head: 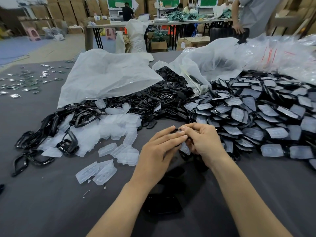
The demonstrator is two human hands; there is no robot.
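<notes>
Two dark shells [162,204] lie on the grey table [42,202] beneath the forearms, nearest the camera. Just beyond them, both hands meet over a small black part [175,131], held clear of the table. The left hand [159,147] lays its fingers on it, close together and nearly straight, thumb hidden. The right hand [203,142] curls its fingers round the part and pinches it, with a clear pad [185,148] showing below its palm. Bare cloth lies open at near left and near right. Loose pads [102,175] and black frames [68,144] crowd the left, while a heap of fitted pieces [256,117] reaches right up to the right hand. Beyond, white bags [109,76] wall off the far side. Metal bits [25,81] lie scattered far left, and a person [253,16] stands at far right.
</notes>
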